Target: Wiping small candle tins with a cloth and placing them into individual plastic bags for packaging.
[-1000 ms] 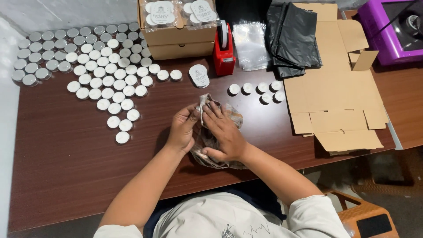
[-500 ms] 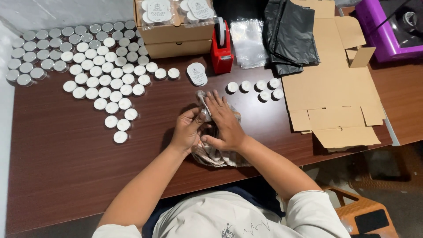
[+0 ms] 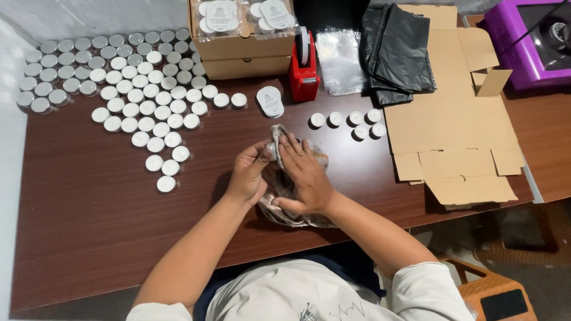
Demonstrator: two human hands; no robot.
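So my left hand (image 3: 248, 173) is curled closed around a little silver tin (image 3: 272, 147), pinched between thumb and fingertips right at the top of my grip. Only its rim peeks out, so I can't tell how much of the tin my fingers cover. It sits just up and to the right of my left knuckles, dead between both hands, and the left is the one actually holding it.

The cloth (image 3: 294, 205) is bunched under and around both hands, running long-ways from the tin down toward my chest.

My right hand (image 3: 304, 172) lies flat-ish over the cloth, fingers spread and only a bit bent, fingertips touching the tin's right side through the rag. It's pressing, not gripping.

Off left of my fingers is the big field of tealight tins (image 3: 119, 83); to the right, well apart, a small cluster of six tealights (image 3: 351, 122), with flattened cardboard (image 3: 458, 131) past those.
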